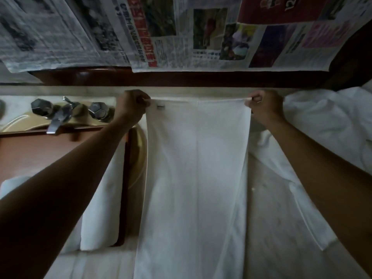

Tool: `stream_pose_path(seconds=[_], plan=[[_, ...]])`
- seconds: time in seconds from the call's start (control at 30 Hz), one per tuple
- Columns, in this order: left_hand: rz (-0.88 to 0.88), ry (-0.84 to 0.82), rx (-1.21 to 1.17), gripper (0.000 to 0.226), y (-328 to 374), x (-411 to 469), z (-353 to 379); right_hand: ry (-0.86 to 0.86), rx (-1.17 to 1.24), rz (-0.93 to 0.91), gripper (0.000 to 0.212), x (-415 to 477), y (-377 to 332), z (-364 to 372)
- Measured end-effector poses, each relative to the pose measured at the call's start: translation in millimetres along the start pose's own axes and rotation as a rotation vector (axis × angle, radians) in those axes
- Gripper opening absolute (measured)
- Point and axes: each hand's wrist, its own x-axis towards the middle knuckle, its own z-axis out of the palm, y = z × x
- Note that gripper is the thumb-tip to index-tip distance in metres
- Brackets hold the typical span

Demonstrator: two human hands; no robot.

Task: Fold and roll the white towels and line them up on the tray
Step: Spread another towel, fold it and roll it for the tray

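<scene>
A long white towel (196,168) lies stretched lengthwise down the middle of the counter, with a crease along its centre and a small tag near its far left corner. My left hand (130,106) pinches that far left corner. My right hand (263,106) pinches the far right corner. A brown wooden tray (50,150) sits over the sink at the left. Rolled white towels (102,208) lie in it, partly hidden under my left forearm.
A loose heap of white towels (326,125) fills the right side, and one flat towel (289,190) runs under my right forearm. A chrome tap with two knobs (60,115) stands at the far left. Newspaper sheets (181,33) hang on the wall behind.
</scene>
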Motion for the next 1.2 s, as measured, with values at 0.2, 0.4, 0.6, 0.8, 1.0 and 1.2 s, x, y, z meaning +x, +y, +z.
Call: stream_pose_path(seconds=[0.2,0.4,0.6,0.8,1.0,1.2], plan=[[-0.043,0.103,-0.024,0.014,-13,56,30,0.085,0.008,0.081,0.021,51,1,38],[-0.006,0.115,0.136,0.012,-35,69,76,0.15,-0.125,0.066,0.016,57,34,82],[-0.029,0.217,0.178,0.023,-34,57,96,0.298,-0.193,-0.009,0.019,52,45,93],[0.306,-0.082,0.309,0.049,-1,-14,142,0.048,-0.356,-0.362,0.056,-39,11,144],[0.217,-0.17,0.452,0.066,-39,-3,142,-0.062,-0.595,-0.319,0.066,-23,42,133],[0.148,-0.164,0.482,0.07,-42,-6,125,-0.148,-0.601,-0.224,0.067,-2,59,86]])
